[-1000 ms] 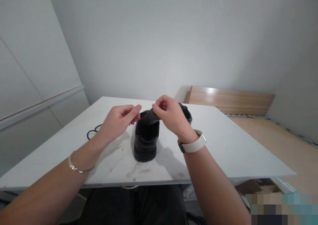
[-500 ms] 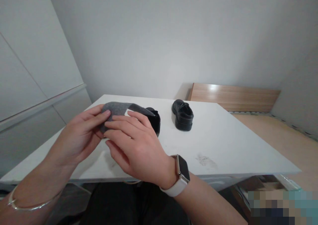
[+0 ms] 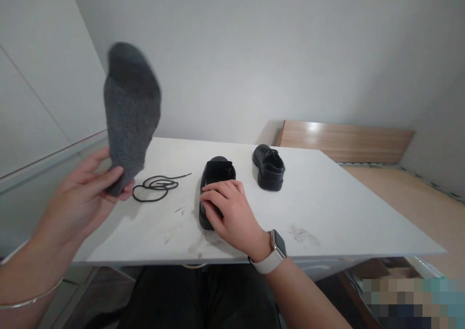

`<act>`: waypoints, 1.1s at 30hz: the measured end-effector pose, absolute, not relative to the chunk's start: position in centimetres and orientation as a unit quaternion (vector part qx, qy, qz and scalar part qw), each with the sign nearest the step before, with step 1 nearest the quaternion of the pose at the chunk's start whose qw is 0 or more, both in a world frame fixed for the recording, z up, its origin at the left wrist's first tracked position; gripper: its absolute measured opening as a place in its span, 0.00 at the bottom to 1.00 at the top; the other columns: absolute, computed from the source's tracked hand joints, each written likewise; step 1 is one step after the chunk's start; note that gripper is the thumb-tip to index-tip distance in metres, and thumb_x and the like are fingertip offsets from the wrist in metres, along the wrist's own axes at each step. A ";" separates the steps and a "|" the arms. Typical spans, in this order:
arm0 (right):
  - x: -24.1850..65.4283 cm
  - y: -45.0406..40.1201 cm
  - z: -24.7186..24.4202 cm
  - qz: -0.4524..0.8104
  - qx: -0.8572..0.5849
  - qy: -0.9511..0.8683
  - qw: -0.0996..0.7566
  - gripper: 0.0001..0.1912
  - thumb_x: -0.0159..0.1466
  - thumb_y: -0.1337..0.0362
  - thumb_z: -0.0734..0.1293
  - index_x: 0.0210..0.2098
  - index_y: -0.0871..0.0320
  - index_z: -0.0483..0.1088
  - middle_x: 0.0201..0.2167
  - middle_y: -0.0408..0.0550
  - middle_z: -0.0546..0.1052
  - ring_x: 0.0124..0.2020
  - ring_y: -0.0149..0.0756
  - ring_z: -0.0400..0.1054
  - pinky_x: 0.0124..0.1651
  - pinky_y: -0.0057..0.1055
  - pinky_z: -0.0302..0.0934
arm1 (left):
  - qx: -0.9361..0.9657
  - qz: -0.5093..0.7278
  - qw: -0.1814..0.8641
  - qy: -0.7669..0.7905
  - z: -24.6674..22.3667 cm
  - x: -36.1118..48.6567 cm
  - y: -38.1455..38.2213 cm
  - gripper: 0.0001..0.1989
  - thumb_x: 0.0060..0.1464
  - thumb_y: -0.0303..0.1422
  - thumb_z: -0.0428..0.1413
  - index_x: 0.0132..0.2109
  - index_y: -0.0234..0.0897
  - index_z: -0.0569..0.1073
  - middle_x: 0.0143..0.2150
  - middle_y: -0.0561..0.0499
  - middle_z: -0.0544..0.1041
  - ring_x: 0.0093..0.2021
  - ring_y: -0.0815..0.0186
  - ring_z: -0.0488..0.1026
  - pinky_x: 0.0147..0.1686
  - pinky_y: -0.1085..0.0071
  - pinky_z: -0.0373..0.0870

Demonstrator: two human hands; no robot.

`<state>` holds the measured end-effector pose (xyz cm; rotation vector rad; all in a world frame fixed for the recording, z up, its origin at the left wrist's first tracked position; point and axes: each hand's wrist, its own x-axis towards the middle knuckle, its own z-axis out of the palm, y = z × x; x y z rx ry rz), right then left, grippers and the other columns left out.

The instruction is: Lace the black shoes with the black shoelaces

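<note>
My left hand [image 3: 87,193] pinches the narrow end of a dark grey shoe insole [image 3: 131,106] between thumb and fingers. The insole stands almost upright above the table's left side, its broad end blurred at the top. My right hand [image 3: 228,205] is closed over the opening of a black shoe [image 3: 209,222], fingers curled across it and hiding part of its inside. That shoe's tongue [image 3: 220,165] sticks up and no lace shows in it. A loose dark shoelace [image 3: 156,183] lies in loops between the insole and this shoe.
A second black shoe [image 3: 269,169], laced, stands farther back to the right on the white table [image 3: 327,212]. Dark smudges mark the tabletop near its front edge. Behind the table are a grey wall and, at right, a wooden board [image 3: 345,140].
The insole, earlier held low and flat between both hands, has been raised and turned upright in my left hand. My right hand has left it and moved right onto the shoe.
</note>
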<state>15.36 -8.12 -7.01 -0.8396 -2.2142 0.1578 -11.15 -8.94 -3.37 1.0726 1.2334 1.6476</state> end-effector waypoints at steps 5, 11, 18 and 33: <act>15.5 -8.0 -7.6 0.087 -0.326 -0.863 0.376 0.08 0.70 0.67 0.61 0.46 0.55 0.71 0.50 0.48 0.77 0.53 0.36 0.67 0.58 0.39 0.53 | 0.420 0.558 0.429 0.572 -6.7 -12.4 -7.7 0.20 0.47 0.32 0.66 0.48 0.51 0.75 0.33 0.60 0.81 0.28 0.69 0.76 0.33 0.71 0.77; 15.6 -7.7 -7.9 0.082 -0.312 -0.868 0.376 0.09 0.70 0.66 0.61 0.47 0.56 0.71 0.51 0.48 0.76 0.53 0.37 0.67 0.58 0.39 0.54 | 0.534 0.445 0.371 0.616 -9.5 -13.8 -8.4 0.27 0.53 0.42 0.62 0.59 0.58 0.65 0.50 0.56 0.78 0.29 0.63 0.76 0.23 0.67 0.74; 15.8 -7.8 -8.7 0.064 -0.302 -0.868 0.389 0.21 0.70 0.63 0.62 0.61 0.59 0.61 0.57 0.56 0.72 0.58 0.44 0.63 0.61 0.45 0.55 | 0.698 0.252 -0.054 0.668 -10.6 -15.6 -8.2 0.21 0.61 0.44 0.46 0.53 0.39 0.73 0.58 0.41 0.69 0.54 0.47 0.72 0.45 0.55 0.75; 24.2 0.1 -7.4 -0.172 -0.623 -0.683 0.340 0.18 0.67 0.61 0.62 0.54 0.61 0.67 0.52 0.60 0.73 0.54 0.55 0.62 0.57 0.51 0.52 | 0.818 0.284 0.028 0.500 -8.5 -1.0 -8.4 0.24 0.56 0.49 0.60 0.54 0.40 0.71 0.69 0.39 0.59 0.55 0.46 0.73 0.52 0.45 0.76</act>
